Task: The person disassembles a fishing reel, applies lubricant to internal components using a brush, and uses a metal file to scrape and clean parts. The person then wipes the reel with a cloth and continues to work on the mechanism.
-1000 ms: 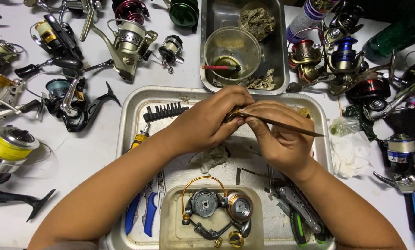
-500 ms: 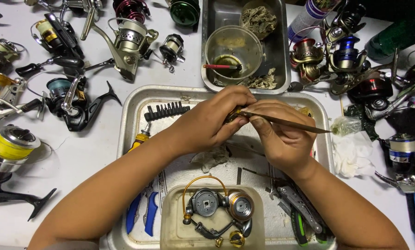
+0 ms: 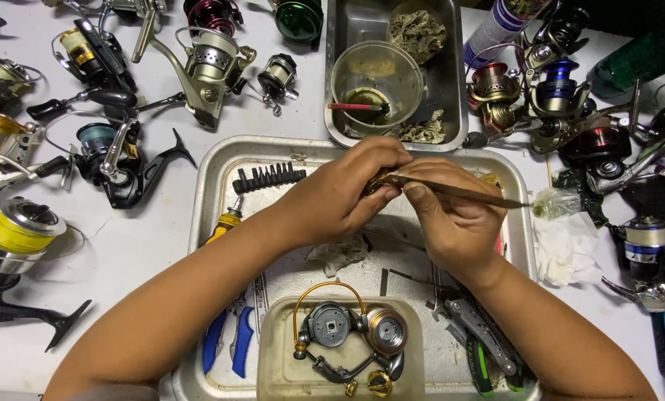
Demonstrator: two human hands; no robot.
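Little has shifted since a second ago: both hands stay joined over the metal tray (image 3: 206, 186), and the thin brush (image 3: 466, 193) now lies a shade flatter, its long handle pointing out to the right.

Nearest the camera, both forearms come up from the bottom edge and angle inward, meeting above the middle of the tray. Between them, at the tray's near end, a small plastic tub (image 3: 273, 364) holds a stripped fishing reel body (image 3: 329, 327) with a gold bail wire. Blue-handled pliers (image 3: 225, 341) lie to its left, a folding multi-tool (image 3: 481, 330) to its right.

The left hand (image 3: 332, 200) is curled, thumb and fingertips pinched shut around a small reel part (image 3: 377, 182), mostly hidden by the fingers. The right hand (image 3: 455, 219) touches it, fingers closed on the brush in a pen-like grip, the tip set against the part.

Just beyond the hands lies a black row of screwdriver bits (image 3: 269, 178). Farther off, a second steel tray (image 3: 451, 96) holds a clear cup (image 3: 377, 74) with a red-handled tool in it. Assembled spinning reels (image 3: 206, 70) lie scattered over the white table on both sides.
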